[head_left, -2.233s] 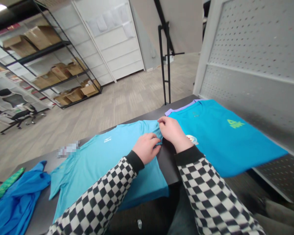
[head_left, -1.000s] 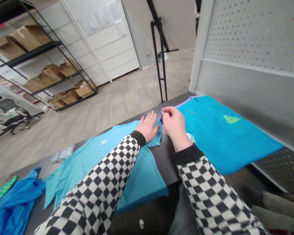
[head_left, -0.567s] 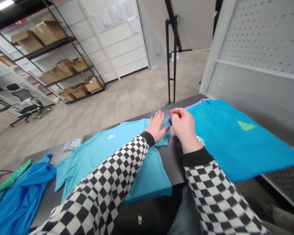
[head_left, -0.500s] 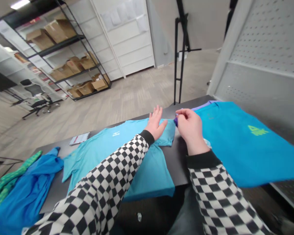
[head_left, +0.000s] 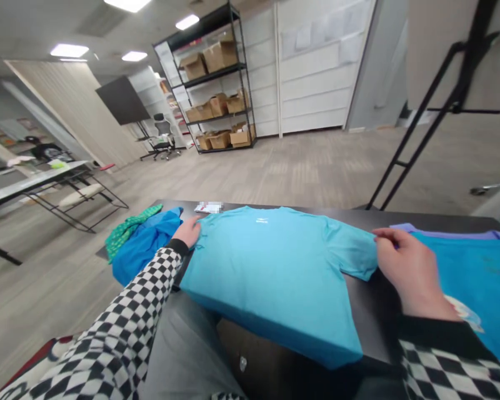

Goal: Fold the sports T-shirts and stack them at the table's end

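Observation:
A light blue T-shirt (head_left: 262,261) lies spread on the dark table, a small white logo near its collar and its lower edge hanging over the front. My right hand (head_left: 412,272) is closed in a pinch at the cuff of the sleeve on the right. At the opposite sleeve, my left hand (head_left: 187,231) has its fingers closed on the bunched fabric; the fingertips are partly hidden. Just left of that hand lies a crumpled blue garment (head_left: 145,244), with a green patterned garment (head_left: 129,228) behind it.
A brighter blue shirt (head_left: 479,266) lies at the right, over a purple garment (head_left: 404,227). A small flat packet (head_left: 209,208) sits by the table's (head_left: 370,316) far edge. Black stand legs (head_left: 416,144) rise behind the table. Shelves with cardboard boxes (head_left: 219,105) stand farther back.
My left hand has moved from lying spread near the right sleeve to the left sleeve, closing on it. My right hand stays at the right cuff. The view has swung left.

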Available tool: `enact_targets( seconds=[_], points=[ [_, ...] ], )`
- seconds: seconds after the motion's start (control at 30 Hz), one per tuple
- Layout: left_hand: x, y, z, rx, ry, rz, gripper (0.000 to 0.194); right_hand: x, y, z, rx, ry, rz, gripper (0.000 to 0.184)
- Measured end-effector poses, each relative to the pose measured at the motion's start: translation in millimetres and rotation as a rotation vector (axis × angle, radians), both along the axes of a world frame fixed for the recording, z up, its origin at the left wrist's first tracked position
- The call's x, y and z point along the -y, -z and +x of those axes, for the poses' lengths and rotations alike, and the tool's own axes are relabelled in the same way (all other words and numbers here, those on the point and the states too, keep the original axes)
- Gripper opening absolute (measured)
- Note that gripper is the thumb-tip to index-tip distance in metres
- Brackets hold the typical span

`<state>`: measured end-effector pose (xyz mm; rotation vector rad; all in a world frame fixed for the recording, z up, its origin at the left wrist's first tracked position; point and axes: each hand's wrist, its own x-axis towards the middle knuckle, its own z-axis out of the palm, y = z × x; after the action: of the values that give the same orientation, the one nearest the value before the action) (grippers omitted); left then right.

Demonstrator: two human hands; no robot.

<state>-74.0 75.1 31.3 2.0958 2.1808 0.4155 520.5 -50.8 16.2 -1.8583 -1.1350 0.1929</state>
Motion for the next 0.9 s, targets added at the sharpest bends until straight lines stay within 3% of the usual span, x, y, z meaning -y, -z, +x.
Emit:
enact_targets(
  seconds=[0.1,0.2,0.33,0.5,0.73,0.9],
  points=[
    [3.8,8.4,-43.3,0.02,-0.013,-0.04,0.061,-5.2,11.4,1.0,0.109,-0.079,-0.076,0.021],
    [4.9,22.5,-61.3,0.032,-0.006,-0.043,0.063,-13.7,26.1,3.7,0.204,-0.134,-0.168,0.028],
    [-3.8,40.5,-73.5,0.036,-0.034,-0.03,0.066,-21.6,39.5,5.3,0.352,-0.172,-0.232,0.04],
    [-21.9,53.7,-89.6,0.057,-0.042,-0.045,0.07,-18.2,39.1,6.2,0.373,-0.162,-0.263,0.046],
    [-41.6,60.6,-98.4,0.049,-0.031,-0.04,0.071,-16.6,37.5,12.2,0.275,-0.12,-0.317,0.058],
    [-40.1,59.0,-97.0,0.013,-0.027,-0.013,0.074,-16.9,41.2,6.9,0.35,-0.054,-0.287,0.054]
  ],
)
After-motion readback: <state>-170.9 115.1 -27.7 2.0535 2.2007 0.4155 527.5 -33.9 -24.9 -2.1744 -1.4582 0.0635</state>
